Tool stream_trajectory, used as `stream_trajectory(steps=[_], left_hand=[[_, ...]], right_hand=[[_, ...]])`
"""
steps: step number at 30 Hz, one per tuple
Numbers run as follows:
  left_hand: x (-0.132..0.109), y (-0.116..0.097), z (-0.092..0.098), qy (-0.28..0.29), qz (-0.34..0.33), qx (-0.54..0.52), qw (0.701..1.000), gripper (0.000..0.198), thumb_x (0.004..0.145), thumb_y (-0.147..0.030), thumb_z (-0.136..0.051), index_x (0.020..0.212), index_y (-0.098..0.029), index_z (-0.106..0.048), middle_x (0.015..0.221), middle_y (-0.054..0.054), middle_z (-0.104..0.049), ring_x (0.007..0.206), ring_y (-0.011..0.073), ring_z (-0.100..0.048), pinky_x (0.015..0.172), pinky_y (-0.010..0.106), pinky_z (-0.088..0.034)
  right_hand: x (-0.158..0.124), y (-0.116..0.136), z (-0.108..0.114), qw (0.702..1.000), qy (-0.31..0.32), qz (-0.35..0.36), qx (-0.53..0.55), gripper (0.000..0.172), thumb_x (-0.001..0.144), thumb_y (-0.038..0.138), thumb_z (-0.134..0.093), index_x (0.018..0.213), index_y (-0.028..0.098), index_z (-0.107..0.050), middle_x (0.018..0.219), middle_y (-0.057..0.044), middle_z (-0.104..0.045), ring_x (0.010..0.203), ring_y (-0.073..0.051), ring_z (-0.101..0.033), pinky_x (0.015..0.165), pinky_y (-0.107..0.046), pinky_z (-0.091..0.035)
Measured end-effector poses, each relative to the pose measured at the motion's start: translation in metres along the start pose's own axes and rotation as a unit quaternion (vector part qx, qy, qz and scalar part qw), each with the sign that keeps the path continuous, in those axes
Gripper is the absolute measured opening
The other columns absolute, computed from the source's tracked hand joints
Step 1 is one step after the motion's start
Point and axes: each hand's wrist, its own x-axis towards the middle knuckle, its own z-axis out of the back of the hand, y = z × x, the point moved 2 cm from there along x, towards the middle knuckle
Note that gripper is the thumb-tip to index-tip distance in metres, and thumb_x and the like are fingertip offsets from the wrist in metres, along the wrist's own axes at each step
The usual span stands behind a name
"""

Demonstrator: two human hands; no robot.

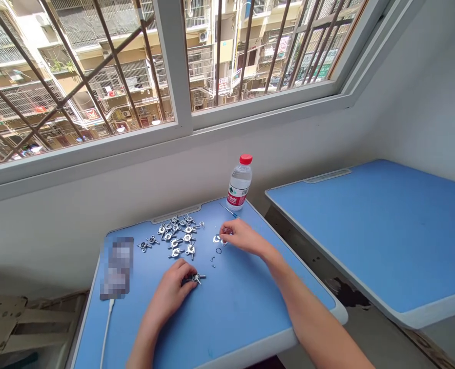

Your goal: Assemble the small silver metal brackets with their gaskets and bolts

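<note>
My left hand (176,285) rests on the blue desk, its thumb and fingers closed around a small metal fitting (197,277) with a thin stub pointing right. Farther back and to the right, my right hand (240,234) has its fingertips pinched together over a few small metal pieces (216,239). What lies between those fingertips is too small to make out. Just below them are a dark ring (219,251) and some tiny screw-like pieces (212,259). A cluster of several similar metal fittings (176,243), with flanges and stubs, lies to the left of my right hand.
A water bottle (240,182) with a red cap stands at the desk's back right corner, beside a thin screwdriver-like tool (228,210). On the left lies a blurred phone-like object (117,268) with a white cable (107,328). A second blue desk (385,230) is to the right, across a gap.
</note>
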Motion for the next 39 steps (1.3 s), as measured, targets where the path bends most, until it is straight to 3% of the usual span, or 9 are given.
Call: stream_trajectory(steps=[11, 17, 19, 21, 23, 25, 31, 39], left_hand=[[-0.002, -0.001, 0.001, -0.014, -0.006, 0.001, 1.000, 0.015, 0.079, -0.016, -0.055, 0.090, -0.022, -0.063, 0.096, 0.003, -0.060, 0.086, 0.0187, -0.058, 0.079, 0.028, -0.047], [-0.004, -0.001, 0.002, -0.008, -0.007, -0.013, 1.000, 0.026, 0.072, -0.009, -0.049, 0.090, -0.021, -0.065, 0.094, 0.002, -0.061, 0.085, 0.0173, -0.059, 0.078, 0.027, -0.048], [-0.002, 0.002, 0.004, -0.045, -0.014, -0.014, 0.999, 0.025, 0.075, -0.009, -0.048, 0.089, -0.020, -0.065, 0.092, 0.003, -0.061, 0.083, 0.0174, -0.059, 0.076, 0.028, -0.049], [-0.001, 0.009, 0.006, -0.118, -0.025, 0.008, 0.993, 0.028, 0.079, -0.009, -0.046, 0.093, -0.021, -0.067, 0.097, 0.005, -0.061, 0.088, 0.0195, -0.060, 0.081, 0.032, -0.050], [0.001, 0.017, 0.008, -0.194, -0.037, 0.053, 0.979, 0.039, 0.078, -0.005, -0.046, 0.106, -0.022, -0.066, 0.112, 0.009, -0.060, 0.108, 0.0243, -0.056, 0.095, 0.040, -0.047], [0.004, 0.027, 0.007, -0.223, -0.035, 0.098, 0.969, 0.053, 0.076, 0.000, -0.046, 0.120, -0.024, -0.063, 0.130, 0.009, -0.055, 0.125, 0.0280, -0.047, 0.105, 0.049, -0.041], [0.013, 0.047, -0.002, -0.209, -0.058, 0.089, 0.972, 0.057, 0.083, 0.004, -0.039, 0.125, -0.027, -0.063, 0.138, 0.010, -0.051, 0.125, 0.0249, -0.049, 0.104, 0.048, -0.046], [0.022, 0.049, -0.006, -0.200, -0.096, 0.065, 0.973, 0.049, 0.091, -0.001, -0.039, 0.129, -0.025, -0.060, 0.140, 0.012, -0.049, 0.125, 0.0250, -0.049, 0.103, 0.047, -0.047]], right_hand=[[0.001, 0.013, -0.034, 0.990, 0.045, 0.050, 0.125, 0.008, 0.073, 0.021, -0.058, 0.073, 0.016, -0.064, 0.068, 0.000, -0.065, 0.063, -0.013, -0.052, 0.059, -0.024, -0.039], [-0.004, 0.026, -0.051, 0.981, 0.079, 0.078, 0.156, 0.009, 0.072, 0.025, -0.060, 0.070, 0.017, -0.063, 0.065, 0.002, -0.059, 0.060, -0.011, -0.046, 0.057, -0.024, -0.036], [-0.005, 0.027, -0.054, 0.981, 0.079, 0.086, 0.155, 0.010, 0.073, 0.026, -0.059, 0.071, 0.018, -0.063, 0.068, 0.002, -0.059, 0.059, -0.011, -0.044, 0.057, -0.024, -0.035], [-0.004, 0.026, -0.054, 0.982, 0.069, 0.085, 0.151, 0.012, 0.075, 0.028, -0.058, 0.072, 0.018, -0.063, 0.067, 0.002, -0.057, 0.058, -0.012, -0.043, 0.057, -0.024, -0.035], [-0.003, 0.024, -0.054, 0.984, 0.052, 0.081, 0.151, 0.015, 0.075, 0.031, -0.058, 0.074, 0.018, -0.063, 0.066, 0.002, -0.056, 0.059, -0.012, -0.043, 0.058, -0.025, -0.035], [-0.001, 0.022, -0.053, 0.984, 0.039, 0.075, 0.154, 0.018, 0.075, 0.035, -0.058, 0.075, 0.018, -0.063, 0.066, 0.002, -0.057, 0.060, -0.013, -0.045, 0.059, -0.025, -0.036], [0.002, 0.019, -0.053, 0.984, 0.039, 0.064, 0.160, 0.021, 0.075, 0.039, -0.058, 0.075, 0.019, -0.062, 0.068, 0.001, -0.058, 0.061, -0.014, -0.046, 0.060, -0.026, -0.037], [0.002, 0.017, -0.057, 0.985, 0.041, 0.070, 0.150, 0.019, 0.076, 0.037, -0.059, 0.076, 0.018, -0.064, 0.065, 0.002, -0.057, 0.060, -0.014, -0.044, 0.058, -0.026, -0.033]])
